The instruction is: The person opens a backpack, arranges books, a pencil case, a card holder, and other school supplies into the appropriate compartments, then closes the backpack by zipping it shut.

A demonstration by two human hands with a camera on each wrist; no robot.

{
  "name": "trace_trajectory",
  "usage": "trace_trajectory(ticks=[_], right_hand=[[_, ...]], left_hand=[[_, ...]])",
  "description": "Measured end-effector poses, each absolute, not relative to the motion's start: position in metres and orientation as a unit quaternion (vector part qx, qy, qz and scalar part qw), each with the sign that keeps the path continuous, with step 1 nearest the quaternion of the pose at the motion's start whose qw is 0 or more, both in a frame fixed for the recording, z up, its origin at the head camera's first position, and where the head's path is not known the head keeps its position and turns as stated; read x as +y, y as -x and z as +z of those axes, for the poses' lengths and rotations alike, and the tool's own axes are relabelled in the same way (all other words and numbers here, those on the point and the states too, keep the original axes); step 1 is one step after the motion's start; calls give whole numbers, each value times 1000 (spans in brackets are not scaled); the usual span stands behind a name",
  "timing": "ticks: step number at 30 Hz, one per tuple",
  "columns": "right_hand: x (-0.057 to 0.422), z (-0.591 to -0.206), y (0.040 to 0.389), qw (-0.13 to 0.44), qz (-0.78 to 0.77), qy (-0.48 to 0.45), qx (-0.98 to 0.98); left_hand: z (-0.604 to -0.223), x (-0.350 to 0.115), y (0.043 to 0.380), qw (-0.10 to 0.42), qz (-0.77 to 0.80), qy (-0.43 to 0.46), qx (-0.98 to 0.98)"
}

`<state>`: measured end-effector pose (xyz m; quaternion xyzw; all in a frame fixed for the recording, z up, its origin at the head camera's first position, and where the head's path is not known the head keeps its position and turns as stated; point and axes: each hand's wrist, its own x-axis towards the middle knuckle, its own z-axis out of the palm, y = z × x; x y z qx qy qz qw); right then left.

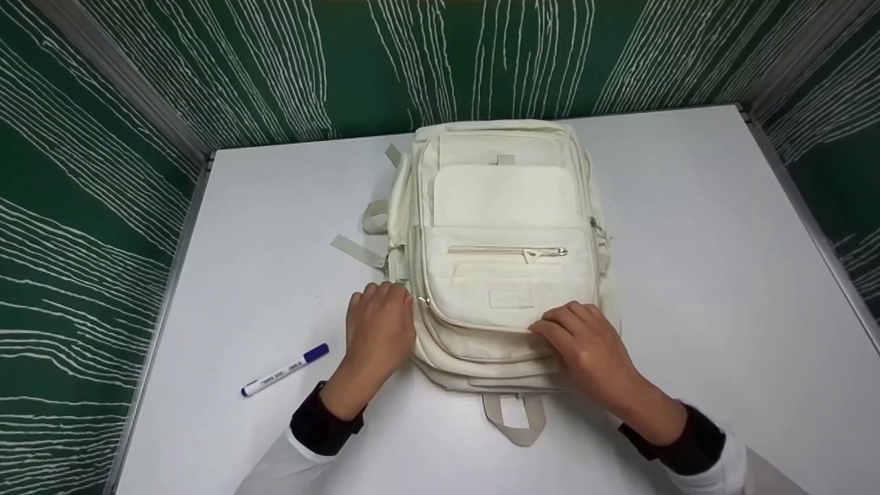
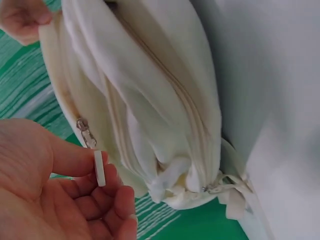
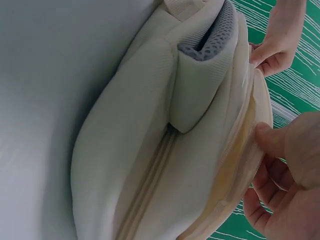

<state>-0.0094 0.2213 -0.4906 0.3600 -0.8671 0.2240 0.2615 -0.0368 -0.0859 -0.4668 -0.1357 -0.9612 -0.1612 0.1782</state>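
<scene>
A cream backpack [image 1: 507, 196] lies on its back on the white table [image 1: 275, 220], its grey-beige top loop [image 1: 517, 436] toward the person. At its left side my left hand [image 1: 378, 326] pinches the pale zipper pull [image 2: 100, 170] between thumb and curled fingers. The metal slider [image 2: 85, 131] sits just beyond the thumb. My right hand [image 1: 586, 347] pinches the edge of the front panel near its lower right corner. That panel's zipper is parted along this edge, and a yellowish lining [image 3: 230, 162] shows in the right wrist view.
Left of the backpack lies a white marker with a purple cap [image 1: 285, 370]. Loose straps [image 1: 357, 251] stick out from the bag's left side. Grey mesh padding [image 3: 215, 42] shows in a side pocket. Green panels with white streaks [image 1: 371, 62] stand behind and beside the table.
</scene>
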Motion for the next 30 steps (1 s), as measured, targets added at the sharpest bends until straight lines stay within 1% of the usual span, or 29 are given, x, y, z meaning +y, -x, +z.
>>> trace_trajectory(ticks=[9, 16, 22, 24, 30], right_hand=[[223, -489, 8, 259, 223, -355, -870], [219, -490, 9, 293, 238, -368, -850], [219, -491, 8, 268, 250, -365, -856], [219, -492, 8, 269, 246, -367, -856], [221, -491, 7, 268, 225, -369, -861]], left_hand=[[-458, -85, 76, 186, -153, 127, -962], [-445, -82, 102, 163, -130, 120, -971], [-436, -81, 117, 144, -129, 116, -974], [-434, -81, 121, 141, -131, 117, -974], [-433, -79, 137, 152, -126, 108, -974]])
